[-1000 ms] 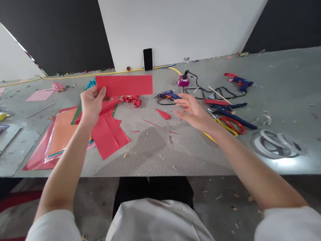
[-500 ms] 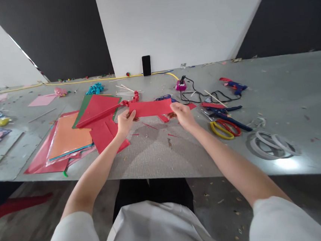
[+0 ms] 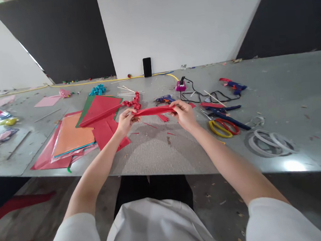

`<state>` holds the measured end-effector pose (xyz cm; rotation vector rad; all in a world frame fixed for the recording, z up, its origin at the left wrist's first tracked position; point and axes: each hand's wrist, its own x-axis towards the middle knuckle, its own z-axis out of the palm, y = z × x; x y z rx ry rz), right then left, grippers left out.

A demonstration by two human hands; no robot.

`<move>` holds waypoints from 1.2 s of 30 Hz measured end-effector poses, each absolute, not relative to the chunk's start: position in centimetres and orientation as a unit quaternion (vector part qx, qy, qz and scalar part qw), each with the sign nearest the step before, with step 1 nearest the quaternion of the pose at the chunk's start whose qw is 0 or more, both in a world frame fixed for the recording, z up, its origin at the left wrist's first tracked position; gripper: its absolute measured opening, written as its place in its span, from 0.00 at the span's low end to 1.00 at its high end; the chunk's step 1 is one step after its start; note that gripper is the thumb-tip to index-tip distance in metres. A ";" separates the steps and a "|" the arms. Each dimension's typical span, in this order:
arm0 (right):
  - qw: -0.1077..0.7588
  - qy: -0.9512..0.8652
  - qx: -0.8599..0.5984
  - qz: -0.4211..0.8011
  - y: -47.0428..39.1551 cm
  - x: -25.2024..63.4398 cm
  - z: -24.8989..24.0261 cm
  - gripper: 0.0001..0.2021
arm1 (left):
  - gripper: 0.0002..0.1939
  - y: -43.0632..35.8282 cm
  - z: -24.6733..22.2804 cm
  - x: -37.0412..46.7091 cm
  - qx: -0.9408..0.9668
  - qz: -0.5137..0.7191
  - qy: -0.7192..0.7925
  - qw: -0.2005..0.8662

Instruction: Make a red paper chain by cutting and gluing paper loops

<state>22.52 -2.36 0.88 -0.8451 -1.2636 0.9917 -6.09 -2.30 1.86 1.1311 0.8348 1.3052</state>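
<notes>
The loose, short-sleeved top (image 3: 158,225) is white and the bottoms (image 3: 166,190) are black.
</notes>
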 end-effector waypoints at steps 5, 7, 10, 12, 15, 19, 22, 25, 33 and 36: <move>0.625 -0.555 -0.361 0.414 -2.2 22.5 0.5 0.04 | 0.11 -2.6 2.3 -7.0 0.502 0.508 0.334 0.615; 0.620 -0.561 -0.371 0.403 -2.2 22.5 0.3 0.04 | 0.17 -2.7 2.6 -7.2 0.511 0.471 0.334 0.637; 0.601 -0.571 -0.393 0.397 -2.4 22.4 0.3 0.04 | 0.27 -2.9 2.7 -7.3 0.549 0.417 0.344 0.638; 0.591 -0.573 -0.403 0.400 -2.6 22.4 0.4 0.04 | 0.30 -3.1 2.7 -7.1 0.572 0.393 0.351 0.629; 0.589 -0.565 -0.402 0.414 -2.9 22.3 0.7 0.03 | 0.34 -3.4 2.7 -6.7 0.590 0.366 0.341 0.634; 0.582 -0.564 -0.399 0.429 -3.3 22.3 1.5 0.02 | 0.33 -4.0 3.2 -6.8 0.602 0.311 0.295 0.674; 0.565 -0.578 -0.393 0.438 -3.8 22.1 2.0 0.03 | 0.34 -4.3 4.0 -7.4 0.599 0.215 0.250 0.730; 0.533 -0.610 -0.378 0.449 -4.6 21.6 2.4 0.03 | 0.34 -4.8 4.5 -7.5 0.593 0.152 0.235 0.755; 0.433 -0.719 -0.350 0.416 -6.8 19.0 2.7 0.08 | 0.26 -7.2 3.9 -4.4 0.594 0.158 0.320 0.721; 0.463 -0.670 -0.369 0.448 -6.6 18.4 2.1 0.14 | 0.22 -7.6 3.7 -3.4 0.605 0.220 0.336 0.687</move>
